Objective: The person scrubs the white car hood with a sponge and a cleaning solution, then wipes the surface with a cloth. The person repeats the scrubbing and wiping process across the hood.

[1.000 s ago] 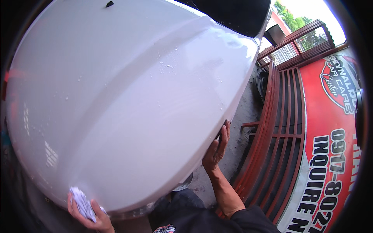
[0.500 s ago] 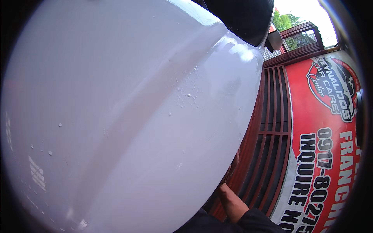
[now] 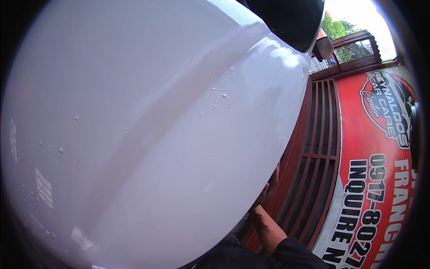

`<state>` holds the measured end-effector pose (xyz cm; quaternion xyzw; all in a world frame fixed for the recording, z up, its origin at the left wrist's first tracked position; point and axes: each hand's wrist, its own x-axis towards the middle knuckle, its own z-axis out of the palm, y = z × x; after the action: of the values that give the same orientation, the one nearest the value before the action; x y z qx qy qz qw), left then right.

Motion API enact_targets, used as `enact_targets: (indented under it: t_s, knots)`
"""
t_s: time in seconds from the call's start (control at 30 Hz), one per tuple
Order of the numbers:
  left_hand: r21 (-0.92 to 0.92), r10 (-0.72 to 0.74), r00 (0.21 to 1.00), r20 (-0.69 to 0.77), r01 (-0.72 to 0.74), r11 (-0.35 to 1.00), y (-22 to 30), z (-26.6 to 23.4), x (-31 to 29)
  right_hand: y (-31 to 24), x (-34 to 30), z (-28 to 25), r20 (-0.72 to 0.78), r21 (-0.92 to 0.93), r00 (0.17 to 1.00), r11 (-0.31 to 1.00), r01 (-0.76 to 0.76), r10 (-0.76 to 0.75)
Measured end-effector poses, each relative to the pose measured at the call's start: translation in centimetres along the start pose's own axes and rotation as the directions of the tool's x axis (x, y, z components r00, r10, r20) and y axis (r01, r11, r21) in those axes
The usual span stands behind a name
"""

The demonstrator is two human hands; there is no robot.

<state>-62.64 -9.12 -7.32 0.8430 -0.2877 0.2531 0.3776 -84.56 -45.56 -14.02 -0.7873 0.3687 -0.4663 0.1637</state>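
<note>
A glossy white car hood and fender (image 3: 179, 148) fills most of the view, with small water drops scattered on it. Past the fender's right edge, my right forearm reaches out of a dark sleeve (image 3: 298, 254). Of my right hand (image 3: 268, 188) only a sliver shows, low beside the car's side. The fender's curve hides its fingers, so whether it holds anything does not show. My left hand is out of view.
The dark windshield (image 3: 284, 20) and a side mirror (image 3: 323, 48) are at the top. Right of the car runs a red-brown slatted metal gate or fence (image 3: 320, 121), with a large red and white banner (image 3: 358, 112) beyond. A mesh-panelled red-brown frame (image 3: 354, 51) stands farther back.
The view has shifted slightly, so the windshield, mirror and banner sit a little farther right. A bit more of my right hand shows at the fender's edge.
</note>
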Motion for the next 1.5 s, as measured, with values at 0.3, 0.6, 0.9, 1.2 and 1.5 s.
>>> enact_targets:
  t_s: [0.3, 0.6, 0.9, 1.2, 1.5]
  knots:
    - [-0.072, -0.068, 0.995, -0.068, 0.063, 0.995, 0.4, -1.1, -0.5, -0.4, 0.4, 0.6, -0.032, 0.139, 0.999, 0.990, 0.037, -0.033]
    - [-0.249, 0.096, 0.993, -0.074, -0.112, 0.962, 5.5, -1.5, -4.1, 0.8, 0.7, -6.1, 0.067, 0.369, 0.994, 0.923, -0.109, 0.090]
    - [-0.343, 0.012, 0.394, 0.919, 0.783, 0.519, 20.9, 5.6, -33.7, 14.2, -21.5, -21.6, 0.657, 0.439, 0.348, 0.035, -0.898, 0.669]
    - [0.290, -0.353, -0.049, 0.934, 0.680, 0.673, 6.6, 28.9, -66.2, 29.3, -52.3, -8.3, 0.589, -0.245, 0.001, 0.180, -0.953, 0.808]
    - [0.039, -0.051, 0.265, 0.963, 0.050, 0.998, 2.3, 43.1, -73.8, 40.5, -63.0, 6.7, 0.394, -0.283, 0.345, 0.469, -0.837, 0.852]
